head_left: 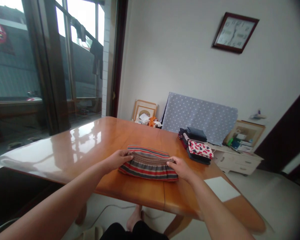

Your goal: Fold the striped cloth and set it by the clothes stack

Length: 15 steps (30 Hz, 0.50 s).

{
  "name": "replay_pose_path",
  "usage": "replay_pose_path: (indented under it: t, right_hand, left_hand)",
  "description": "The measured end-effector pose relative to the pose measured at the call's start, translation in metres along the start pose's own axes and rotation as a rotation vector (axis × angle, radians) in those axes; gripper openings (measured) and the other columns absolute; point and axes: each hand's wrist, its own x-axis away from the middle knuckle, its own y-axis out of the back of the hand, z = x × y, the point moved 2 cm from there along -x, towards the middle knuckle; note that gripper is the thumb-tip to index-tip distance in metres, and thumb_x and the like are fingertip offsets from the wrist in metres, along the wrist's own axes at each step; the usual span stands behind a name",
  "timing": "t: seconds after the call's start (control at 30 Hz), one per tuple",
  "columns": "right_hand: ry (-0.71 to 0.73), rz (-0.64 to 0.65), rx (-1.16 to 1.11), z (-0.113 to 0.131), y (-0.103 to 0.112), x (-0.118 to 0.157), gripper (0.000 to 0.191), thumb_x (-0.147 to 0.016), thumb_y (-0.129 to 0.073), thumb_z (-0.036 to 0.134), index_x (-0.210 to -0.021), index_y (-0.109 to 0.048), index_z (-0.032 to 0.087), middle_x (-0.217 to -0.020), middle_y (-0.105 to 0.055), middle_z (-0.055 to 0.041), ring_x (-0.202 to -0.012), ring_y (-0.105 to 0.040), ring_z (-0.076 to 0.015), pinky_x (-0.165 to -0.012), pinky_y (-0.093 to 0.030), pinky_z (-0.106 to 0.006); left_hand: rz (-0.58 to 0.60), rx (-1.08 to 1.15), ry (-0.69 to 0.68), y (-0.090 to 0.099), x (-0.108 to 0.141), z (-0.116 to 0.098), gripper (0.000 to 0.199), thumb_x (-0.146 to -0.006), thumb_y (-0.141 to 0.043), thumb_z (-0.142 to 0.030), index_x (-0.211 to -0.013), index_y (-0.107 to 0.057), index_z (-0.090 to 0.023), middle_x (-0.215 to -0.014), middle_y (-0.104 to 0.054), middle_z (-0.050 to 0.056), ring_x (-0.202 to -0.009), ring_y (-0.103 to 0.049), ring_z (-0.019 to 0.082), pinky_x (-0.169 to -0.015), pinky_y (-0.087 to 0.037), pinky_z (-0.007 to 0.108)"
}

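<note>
"My bare forearms [65, 195] are reaching over the near edge of the table [110, 133], and my black-clad knees [137, 231] are showing below that edge."

"And what are your hands doing?"

"My left hand [120, 158] is pinching one end of a brown gathered band [150, 160], its thumb lying on top. My right hand [180, 166] is pinching near the other end, thumb and fingers closing on the cloth."

"Where is that cloth lying?"

"The striped garment [148, 171] is resting on the table, close to the near edge. Its red and grey stripes are running crosswise, and more stripes are showing behind the band."

"What else is sitting around there?"

"A stack of folded clothes [196, 145] is standing toward the table's far right side, a heart-patterned piece [200, 149] facing me. A pale sheet [222, 189] is lying at the table's right, near my right forearm."

"And past the table?"

"A dotted cloth [200, 115] is hanging beyond the far edge, a white cabinet [236, 161] is standing to the right, and a square clock [235, 32] is hanging on the wall [180, 50] above."
</note>
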Motion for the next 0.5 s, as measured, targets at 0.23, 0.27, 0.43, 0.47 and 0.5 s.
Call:
replay_pose_path:
  t: [0.23,0.27,0.43,0.47,0.5]
  right_hand:
    - [-0.028,-0.043,0.017,-0.016,-0.003,-0.045,0.028,-0.083,-0.062,0.041,-0.093,-0.071,0.017,-0.088,-0.075,-0.0032,-0.082,-0.065,-0.0200,-0.077,-0.048,-0.030]
    - [-0.034,-0.051,0.036,-0.019,-0.004,-0.049,0.027,-0.083,-0.061,0.041,-0.092,-0.072,0.017,-0.086,-0.074,-0.0031,-0.081,-0.065,-0.0198,-0.075,-0.048,-0.029]
    - [-0.041,-0.088,0.103,-0.037,-0.008,-0.073,0.026,-0.085,-0.059,0.040,-0.089,-0.072,0.018,-0.082,-0.074,-0.0029,-0.076,-0.065,-0.0191,-0.071,-0.047,-0.028]
    - [-0.040,-0.094,0.116,-0.040,-0.009,-0.078,0.026,-0.085,-0.059,0.040,-0.090,-0.072,0.018,-0.083,-0.074,-0.0031,-0.076,-0.065,-0.0191,-0.071,-0.047,-0.028]
    - [-0.039,-0.099,0.130,-0.043,-0.010,-0.083,0.026,-0.086,-0.059,0.040,-0.090,-0.072,0.018,-0.084,-0.075,-0.0035,-0.076,-0.066,-0.0191,-0.072,-0.048,-0.028]
  left_hand:
    - [-0.130,-0.077,0.009,0.008,-0.048,0.020,0.039,-0.076,-0.069,-0.051,-0.092,-0.070,-0.016,-0.091,-0.076,0.006,-0.086,-0.070,0.023,-0.079,-0.055,0.034]
    - [-0.152,-0.102,0.013,0.009,-0.053,0.022,0.039,-0.076,-0.068,-0.052,-0.090,-0.070,-0.016,-0.090,-0.075,0.006,-0.085,-0.069,0.023,-0.078,-0.055,0.033]
    - [-0.299,-0.255,0.052,0.018,-0.078,0.033,0.034,-0.076,-0.067,-0.049,-0.085,-0.068,-0.017,-0.079,-0.071,0.003,-0.079,-0.067,0.022,-0.067,-0.051,0.029]
    - [-0.328,-0.305,0.054,0.020,-0.084,0.035,0.032,-0.077,-0.065,-0.048,-0.084,-0.067,-0.017,-0.077,-0.071,0.003,-0.078,-0.066,0.022,-0.065,-0.049,0.028]
    - [-0.351,-0.357,0.053,0.021,-0.090,0.038,0.031,-0.078,-0.064,-0.047,-0.083,-0.067,-0.017,-0.076,-0.070,0.003,-0.077,-0.066,0.021,-0.064,-0.048,0.028]
